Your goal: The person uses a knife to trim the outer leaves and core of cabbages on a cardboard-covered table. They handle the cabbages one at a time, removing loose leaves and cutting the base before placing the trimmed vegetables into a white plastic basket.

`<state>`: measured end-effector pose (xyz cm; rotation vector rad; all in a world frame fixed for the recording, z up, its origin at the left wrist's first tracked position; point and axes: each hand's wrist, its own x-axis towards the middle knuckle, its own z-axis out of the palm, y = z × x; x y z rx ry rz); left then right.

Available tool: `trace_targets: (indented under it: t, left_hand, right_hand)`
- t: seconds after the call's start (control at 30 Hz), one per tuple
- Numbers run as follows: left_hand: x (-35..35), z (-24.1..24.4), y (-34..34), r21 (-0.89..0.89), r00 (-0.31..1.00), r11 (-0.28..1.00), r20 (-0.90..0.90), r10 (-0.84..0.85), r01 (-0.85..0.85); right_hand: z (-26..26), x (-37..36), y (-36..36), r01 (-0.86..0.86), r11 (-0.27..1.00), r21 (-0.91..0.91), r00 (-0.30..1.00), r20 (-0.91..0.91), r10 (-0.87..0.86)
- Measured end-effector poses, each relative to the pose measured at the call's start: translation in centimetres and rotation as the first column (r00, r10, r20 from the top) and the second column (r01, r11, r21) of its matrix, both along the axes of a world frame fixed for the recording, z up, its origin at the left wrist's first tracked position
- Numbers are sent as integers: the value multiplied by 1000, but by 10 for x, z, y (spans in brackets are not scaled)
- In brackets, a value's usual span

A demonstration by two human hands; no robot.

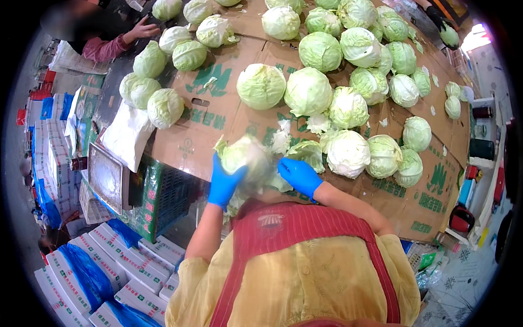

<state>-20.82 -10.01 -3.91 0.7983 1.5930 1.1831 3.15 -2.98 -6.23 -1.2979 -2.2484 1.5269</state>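
My left hand [224, 180], in a blue glove, grips the near left side of a pale green cabbage [247, 152] above the cardboard-covered table. The cabbage is blurred by motion. Just right of it is my right hand [300, 175], also blue-gloved, its fingers curled in; whether it pinches a leaf or a tool is hidden. Beyond that hand lies a loose outer cabbage leaf [307, 153], and white leaf scraps [281, 138] lie beside it. A whitish cabbage [348, 154] sits to the right of these leaves.
Several cabbages [308, 91] cover the far and right parts of the cardboard sheet [175, 143]. At left are a metal-topped scale [105, 175], a white plastic bag [127, 128] and a green crate [157, 200]. White cartons [122, 261] are stacked below. Another person's hand [141, 30] reaches in at far left.
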Motion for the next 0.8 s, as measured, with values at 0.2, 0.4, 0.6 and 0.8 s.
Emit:
trace_targets:
  t: [0.2, 0.4, 0.6, 0.8]
  left_hand:
    - [-1, 0, 5, -38, 1000, 999, -9, 2, -2]
    - [1, 10, 15, -76, 999, 997, 26, 21, -19]
    - [4, 5, 19, -124, 995, 987, -30, 96, -99]
    - [7, 6, 20, -115, 997, 991, -56, 55, -61]
  right_hand:
    - [8, -4, 2, -20, 1000, 2, 998, 55, 20]
    - [-6, -10, 12, -3, 995, 103, 987, 160, -14]
    - [-13, -13, 20, 34, 985, 167, 993, 109, -53]
    - [-14, -9, 14, 50, 983, 178, 984, 161, -79]
